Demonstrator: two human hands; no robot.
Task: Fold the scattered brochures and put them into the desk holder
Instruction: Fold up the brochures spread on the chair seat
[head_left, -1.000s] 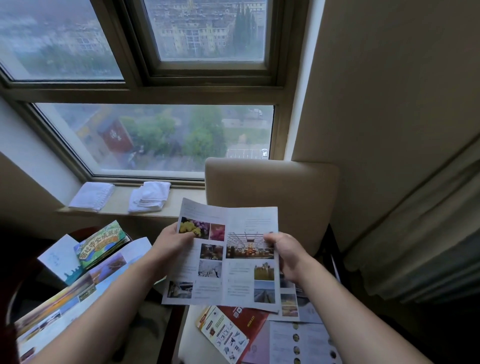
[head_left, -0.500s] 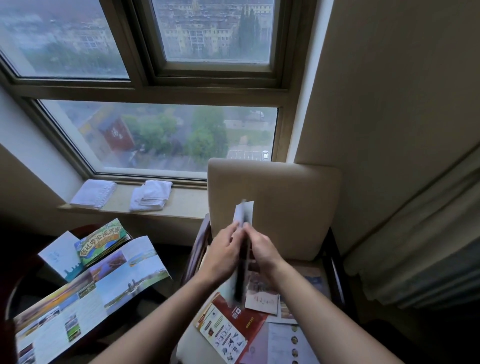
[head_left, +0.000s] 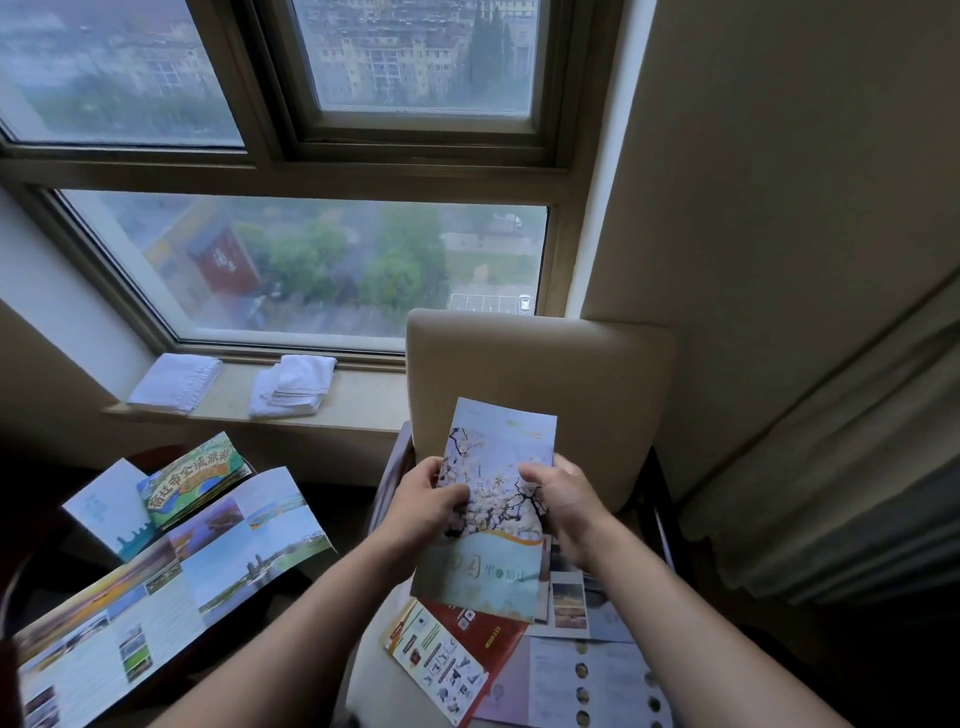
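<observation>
A folded brochure (head_left: 493, 499) with white blossoms on its cover stands upright over the chair seat. My left hand (head_left: 423, 506) pinches its left edge and my right hand (head_left: 558, 496) grips its right edge. Under it on the seat lie a red-and-white leaflet (head_left: 449, 654), a pale sheet with round dots (head_left: 587, 686) and other loose brochures (head_left: 569, 597). At the left a long unfolded brochure (head_left: 171, 582) is spread out, with a green-covered booklet (head_left: 195, 480) and a pale blue card (head_left: 109, 506) behind it. No desk holder is in view.
The beige chair's backrest (head_left: 535, 374) rises behind my hands. Two folded white towels (head_left: 176, 382) (head_left: 293, 384) lie on the window sill. A curtain (head_left: 831, 467) hangs at the right. A dark round table edge (head_left: 15, 571) shows at the left.
The brochure was held open with both hands, then closed edge-on. Now it is folded shut and turned cover-up, held lower between both hands.
</observation>
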